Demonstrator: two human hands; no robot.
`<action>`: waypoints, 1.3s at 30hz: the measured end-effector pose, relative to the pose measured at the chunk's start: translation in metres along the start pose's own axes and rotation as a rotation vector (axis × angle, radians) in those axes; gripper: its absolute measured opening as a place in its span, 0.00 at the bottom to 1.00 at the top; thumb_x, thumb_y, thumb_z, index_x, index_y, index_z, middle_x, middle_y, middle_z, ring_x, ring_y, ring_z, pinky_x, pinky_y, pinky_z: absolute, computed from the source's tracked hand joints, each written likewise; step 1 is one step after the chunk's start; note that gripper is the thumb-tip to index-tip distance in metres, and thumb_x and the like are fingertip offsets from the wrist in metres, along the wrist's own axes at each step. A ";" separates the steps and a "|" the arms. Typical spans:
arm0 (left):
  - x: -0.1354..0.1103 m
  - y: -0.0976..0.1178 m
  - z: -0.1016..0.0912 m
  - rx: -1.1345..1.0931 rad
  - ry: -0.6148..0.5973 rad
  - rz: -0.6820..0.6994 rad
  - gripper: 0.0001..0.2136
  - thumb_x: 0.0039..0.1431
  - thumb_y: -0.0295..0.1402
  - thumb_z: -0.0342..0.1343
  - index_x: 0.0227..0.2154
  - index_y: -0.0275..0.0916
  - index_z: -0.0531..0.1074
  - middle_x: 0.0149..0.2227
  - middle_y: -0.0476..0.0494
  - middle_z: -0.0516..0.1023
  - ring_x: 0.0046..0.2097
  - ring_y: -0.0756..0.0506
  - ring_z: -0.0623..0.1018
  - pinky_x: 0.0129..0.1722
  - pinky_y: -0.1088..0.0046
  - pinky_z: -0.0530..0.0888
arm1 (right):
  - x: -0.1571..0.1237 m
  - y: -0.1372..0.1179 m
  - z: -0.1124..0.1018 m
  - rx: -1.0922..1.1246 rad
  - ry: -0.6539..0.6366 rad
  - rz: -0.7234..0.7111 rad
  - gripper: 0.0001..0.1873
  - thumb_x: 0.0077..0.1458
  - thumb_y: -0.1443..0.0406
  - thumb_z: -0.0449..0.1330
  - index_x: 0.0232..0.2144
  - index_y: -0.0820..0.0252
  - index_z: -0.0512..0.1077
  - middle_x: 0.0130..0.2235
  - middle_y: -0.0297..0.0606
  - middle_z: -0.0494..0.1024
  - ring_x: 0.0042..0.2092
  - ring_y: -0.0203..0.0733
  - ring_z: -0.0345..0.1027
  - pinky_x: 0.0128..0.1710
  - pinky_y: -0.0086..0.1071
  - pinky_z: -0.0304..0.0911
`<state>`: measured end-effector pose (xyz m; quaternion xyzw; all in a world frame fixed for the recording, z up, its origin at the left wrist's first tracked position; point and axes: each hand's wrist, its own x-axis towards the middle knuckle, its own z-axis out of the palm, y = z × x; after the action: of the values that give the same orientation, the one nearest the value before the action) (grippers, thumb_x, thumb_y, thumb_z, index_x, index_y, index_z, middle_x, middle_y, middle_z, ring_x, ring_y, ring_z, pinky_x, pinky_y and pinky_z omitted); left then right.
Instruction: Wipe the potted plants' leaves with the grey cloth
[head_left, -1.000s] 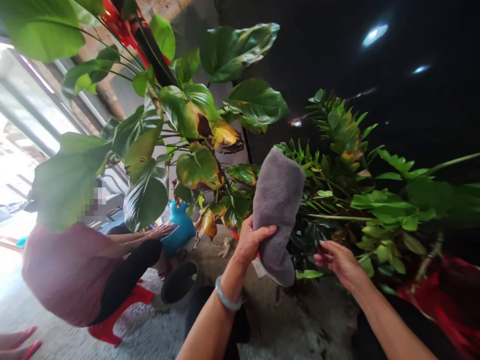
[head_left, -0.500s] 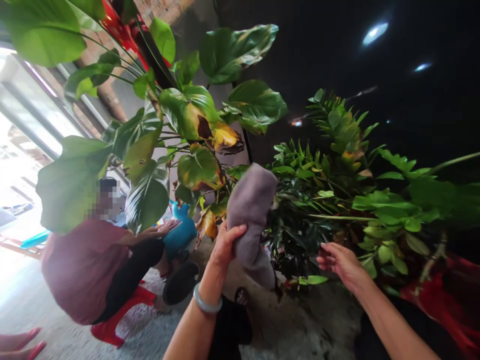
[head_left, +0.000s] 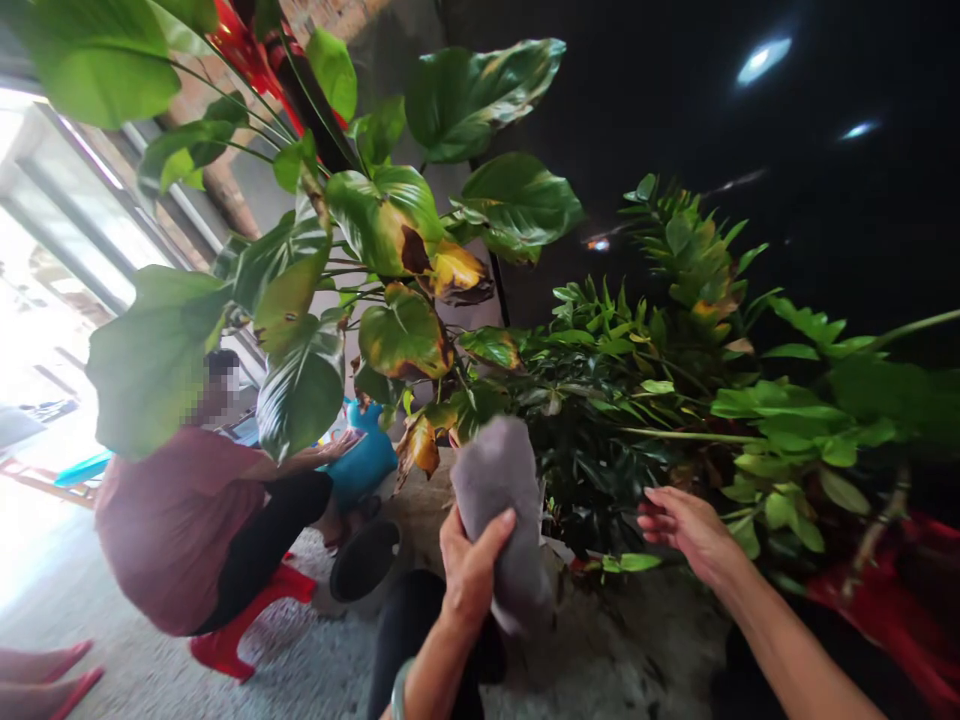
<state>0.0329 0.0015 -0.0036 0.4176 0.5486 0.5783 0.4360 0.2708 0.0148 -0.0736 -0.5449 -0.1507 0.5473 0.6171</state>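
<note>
You faced two leafy plants.
The big-leaved plant rose above and left of your left hand; the bushy plant spread just beyond your right hand, which hung open near its leaves. The grey cloth stood upright, gripped in your left hand.

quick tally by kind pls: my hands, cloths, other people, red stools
own hands: 2 (left hand gripping the cloth, right hand open)
grey cloth: 1
seated person: 1
red stool: 1
total: 5
</note>
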 end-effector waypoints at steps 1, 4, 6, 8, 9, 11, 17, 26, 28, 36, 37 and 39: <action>0.013 0.011 0.004 -0.029 0.012 0.030 0.19 0.30 0.37 0.68 0.29 0.34 0.75 0.26 0.45 0.78 0.29 0.45 0.76 0.28 0.73 0.72 | 0.000 0.001 0.001 -0.001 -0.004 -0.002 0.08 0.36 0.69 0.65 0.15 0.59 0.67 0.16 0.32 0.73 0.16 0.36 0.68 0.16 0.26 0.64; 0.040 0.023 0.017 -0.149 -0.040 -0.002 0.21 0.31 0.36 0.67 0.32 0.35 0.74 0.27 0.46 0.79 0.27 0.47 0.76 0.28 0.72 0.73 | 0.001 0.003 0.003 -0.002 -0.011 -0.013 0.08 0.35 0.69 0.65 0.16 0.59 0.67 0.16 0.32 0.72 0.16 0.36 0.68 0.16 0.26 0.64; 0.039 0.012 0.021 -0.150 -0.089 -0.097 0.20 0.31 0.36 0.67 0.31 0.35 0.74 0.25 0.46 0.78 0.24 0.48 0.75 0.25 0.72 0.73 | 0.002 0.004 0.004 -0.001 -0.015 -0.020 0.08 0.36 0.69 0.65 0.15 0.59 0.67 0.15 0.31 0.72 0.16 0.36 0.68 0.16 0.26 0.64; 0.024 -0.007 0.019 -0.099 -0.150 -0.210 0.18 0.30 0.35 0.67 0.28 0.34 0.73 0.22 0.46 0.77 0.23 0.47 0.74 0.23 0.73 0.71 | 0.002 0.005 0.003 0.002 -0.015 -0.026 0.09 0.36 0.68 0.65 0.15 0.59 0.66 0.15 0.31 0.72 0.16 0.37 0.69 0.16 0.26 0.63; 0.014 -0.015 0.015 -0.083 -0.172 -0.252 0.17 0.29 0.35 0.67 0.27 0.34 0.73 0.21 0.46 0.76 0.22 0.47 0.73 0.22 0.73 0.70 | 0.002 0.005 0.002 0.005 -0.015 -0.029 0.10 0.35 0.68 0.66 0.15 0.58 0.66 0.15 0.31 0.71 0.16 0.37 0.69 0.16 0.26 0.63; -0.002 -0.025 0.007 -0.087 -0.154 -0.266 0.17 0.29 0.37 0.67 0.25 0.34 0.73 0.19 0.47 0.75 0.21 0.47 0.73 0.21 0.73 0.70 | 0.002 0.005 -0.001 0.008 -0.015 -0.028 0.11 0.35 0.68 0.66 0.15 0.58 0.66 0.15 0.31 0.71 0.16 0.37 0.68 0.16 0.26 0.63; 0.013 0.010 0.019 -0.140 0.060 0.038 0.21 0.31 0.39 0.68 0.32 0.35 0.74 0.27 0.46 0.79 0.29 0.46 0.76 0.30 0.72 0.73 | 0.001 0.000 0.000 0.017 -0.031 -0.021 0.09 0.34 0.68 0.67 0.16 0.59 0.68 0.17 0.33 0.73 0.17 0.36 0.68 0.16 0.26 0.64; 0.015 -0.027 0.028 0.201 -0.588 -0.094 0.14 0.27 0.31 0.66 0.25 0.35 0.77 0.20 0.51 0.73 0.25 0.49 0.69 0.24 0.75 0.65 | 0.001 0.003 -0.001 0.022 -0.035 -0.030 0.11 0.34 0.68 0.68 0.15 0.59 0.66 0.15 0.31 0.73 0.16 0.36 0.68 0.17 0.26 0.64; 0.010 -0.023 0.014 0.191 -0.605 -0.136 0.13 0.26 0.30 0.66 0.23 0.35 0.77 0.19 0.52 0.71 0.23 0.50 0.67 0.23 0.76 0.64 | 0.000 0.003 -0.004 0.026 -0.034 -0.028 0.11 0.33 0.69 0.68 0.15 0.59 0.66 0.15 0.31 0.72 0.16 0.35 0.67 0.16 0.26 0.63; 0.057 0.038 0.052 -0.220 -0.354 0.069 0.17 0.28 0.34 0.67 0.27 0.36 0.75 0.24 0.49 0.76 0.26 0.48 0.73 0.28 0.73 0.71 | -0.001 -0.002 0.001 0.079 -0.040 -0.042 0.10 0.29 0.68 0.67 0.15 0.58 0.68 0.16 0.31 0.75 0.17 0.36 0.68 0.16 0.27 0.65; 0.058 0.033 0.059 -0.200 -0.369 0.055 0.16 0.28 0.34 0.67 0.26 0.36 0.74 0.23 0.49 0.76 0.25 0.49 0.72 0.28 0.73 0.70 | -0.001 -0.001 0.002 0.084 -0.038 -0.044 0.09 0.30 0.67 0.67 0.16 0.57 0.68 0.16 0.30 0.74 0.16 0.35 0.68 0.16 0.27 0.65; 0.054 0.015 0.062 -0.084 -0.479 -0.018 0.15 0.27 0.34 0.67 0.24 0.35 0.75 0.22 0.50 0.75 0.24 0.50 0.71 0.26 0.74 0.69 | -0.002 0.000 0.003 0.087 -0.038 -0.044 0.09 0.31 0.67 0.66 0.15 0.57 0.68 0.15 0.29 0.73 0.16 0.36 0.68 0.16 0.27 0.65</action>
<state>0.0773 0.0694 0.0146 0.5198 0.4087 0.4810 0.5757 0.2677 0.0150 -0.0719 -0.5035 -0.1504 0.5499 0.6492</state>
